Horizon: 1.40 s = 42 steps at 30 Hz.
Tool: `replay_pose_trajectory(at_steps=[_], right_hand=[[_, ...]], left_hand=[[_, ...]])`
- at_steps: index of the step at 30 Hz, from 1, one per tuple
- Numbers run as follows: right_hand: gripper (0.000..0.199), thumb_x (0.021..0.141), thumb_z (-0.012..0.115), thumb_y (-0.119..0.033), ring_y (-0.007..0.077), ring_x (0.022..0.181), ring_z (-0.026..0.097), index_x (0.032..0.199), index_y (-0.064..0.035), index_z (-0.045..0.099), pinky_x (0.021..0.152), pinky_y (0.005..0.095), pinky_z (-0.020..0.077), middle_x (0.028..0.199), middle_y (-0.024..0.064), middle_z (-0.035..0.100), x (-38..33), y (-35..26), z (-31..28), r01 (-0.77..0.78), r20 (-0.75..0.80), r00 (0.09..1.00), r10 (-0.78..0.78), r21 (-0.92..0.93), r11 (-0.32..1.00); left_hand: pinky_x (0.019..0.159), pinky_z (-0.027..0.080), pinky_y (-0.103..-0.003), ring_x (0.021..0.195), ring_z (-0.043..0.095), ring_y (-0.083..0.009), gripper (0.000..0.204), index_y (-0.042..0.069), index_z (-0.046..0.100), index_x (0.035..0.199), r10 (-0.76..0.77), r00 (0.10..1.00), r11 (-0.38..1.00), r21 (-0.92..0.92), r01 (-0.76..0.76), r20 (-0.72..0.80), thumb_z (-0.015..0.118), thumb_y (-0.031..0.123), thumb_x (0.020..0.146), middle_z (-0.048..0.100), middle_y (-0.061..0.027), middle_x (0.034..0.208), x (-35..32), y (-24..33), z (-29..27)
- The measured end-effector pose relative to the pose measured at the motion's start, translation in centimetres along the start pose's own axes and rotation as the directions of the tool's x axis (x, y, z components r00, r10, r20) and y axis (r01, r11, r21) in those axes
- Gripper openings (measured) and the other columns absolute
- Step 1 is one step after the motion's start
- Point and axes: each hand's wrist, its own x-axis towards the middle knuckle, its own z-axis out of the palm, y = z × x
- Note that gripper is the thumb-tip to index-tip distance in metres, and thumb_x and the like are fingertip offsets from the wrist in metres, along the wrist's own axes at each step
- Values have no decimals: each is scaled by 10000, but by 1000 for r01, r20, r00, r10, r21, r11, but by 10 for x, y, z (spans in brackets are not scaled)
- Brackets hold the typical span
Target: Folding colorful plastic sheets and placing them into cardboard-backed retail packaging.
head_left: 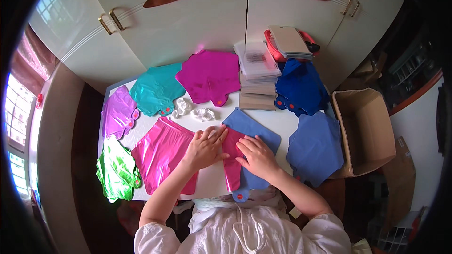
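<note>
A folded pink foil balloon (232, 177) lies on top of a flat slate-blue foil balloon (249, 125) near the front of the table. My left hand (203, 149) rests along the pink foil's left side, fingers stretched toward its upper end. On its right side lies my right hand (259, 157), fingers extended and pressing it flat. The blue balloon's tab with a red dot sticks out below. Beside my left forearm is a stack of flat, shiny pink foil balloons (162, 155).
Green (115, 169), lilac (118, 113), teal (157, 88) and magenta foil balloons (209, 76) ring the white table. White ribbon bundles (203, 114) lie mid-table. Stacked cards (258, 80), dark-blue balloons (303, 87), more slate-blue ones (315, 148) and a cardboard box (372, 136) occupy the right.
</note>
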Motion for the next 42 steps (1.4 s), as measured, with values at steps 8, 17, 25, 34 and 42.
replay_pose_trajectory(at_steps=[8, 17, 25, 34, 42], right_hand=[[561, 768, 707, -406, 249, 1203, 496, 1176, -36, 597, 1074, 458, 325, 1226, 102, 575, 1, -4, -6, -3, 85, 996, 8, -59, 998], [709, 721, 709, -504, 239, 1222, 483, 1227, -28, 565, 1104, 488, 269, 1257, 101, 563, 1, -8, -10, 9, 148, 989, 9, -122, 992], [799, 685, 710, -557, 249, 1235, 474, 1246, -12, 546, 1100, 522, 255, 1277, 113, 548, 0, -8, -10, 35, 150, 989, -12, -152, 988], [1189, 491, 700, -742, 290, 1326, 366, 1350, 30, 417, 1113, 541, 212, 1389, 161, 434, -5, -15, -15, 38, 257, 967, 8, -176, 984], [1281, 458, 685, -785, 299, 1372, 288, 1385, 38, 360, 1107, 573, 187, 1451, 170, 346, -7, -18, -20, 29, 348, 937, 40, -189, 982]], left_hand=[[1057, 303, -482, 1362, 307, -272, 619, 98, 395, 1415, -25, 999, 998, 52, 23, 46, 487, 452, 915, 385, -23, 1466, 11, -9, 2], [1120, 213, -506, 1408, 246, -265, 863, 74, 367, 1423, 115, 986, 993, -12, -114, 119, 528, 653, 804, 394, -67, 1457, -11, 11, -14], [1144, 159, -456, 1425, 211, -250, 1140, -46, 300, 1422, 62, 985, 994, -98, -47, 160, 525, 788, 679, 308, -171, 1492, -33, 35, -17], [1137, 171, -458, 1416, 202, -311, 1231, -54, 301, 1417, 56, 983, 991, -133, -33, 176, 540, 838, 603, 302, -215, 1477, -36, 45, -25], [1134, 178, -473, 1406, 218, -339, 1213, -3, 304, 1433, 24, 992, 991, -133, -7, 123, 606, 800, 575, 278, -228, 1485, -10, 23, -9]])
